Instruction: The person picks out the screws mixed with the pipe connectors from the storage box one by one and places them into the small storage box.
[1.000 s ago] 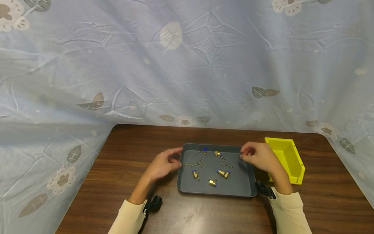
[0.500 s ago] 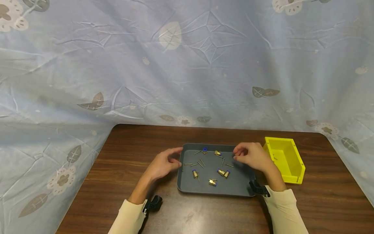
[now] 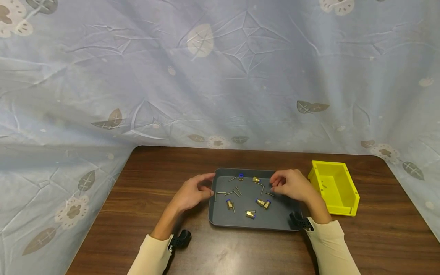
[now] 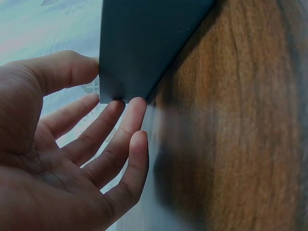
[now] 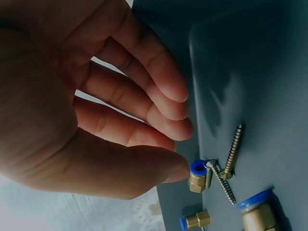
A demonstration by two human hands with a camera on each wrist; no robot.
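Note:
My left hand (image 3: 190, 194) is at the left side of a dark grey tray (image 3: 254, 225). In the left wrist view its fingertips touch the tray's wall (image 4: 139, 43), the fingers loosely bent. Over the tray's right part hovers my right hand (image 3: 292, 185), fingers loosely curved and holding nothing. Just left of those fingertips lies a screw (image 3: 270, 194). The right wrist view shows a screw (image 5: 233, 151) below the hand, beside another screw and a brass fitting with a blue collar (image 5: 196, 176). Several more screws and brass fittings (image 3: 229, 205) lie scattered in the tray.
A yellow bin (image 3: 350, 191) stands right of the tray, beyond my right wrist, with something small on its floor. The brown wooden table (image 3: 154, 164) carries both. A patterned cloth (image 3: 220, 76) hangs behind the table's far edge.
My right hand has moved left from the tray's right edge to above its inner right part, near a screw. My left hand and the tray's contents stay in place.

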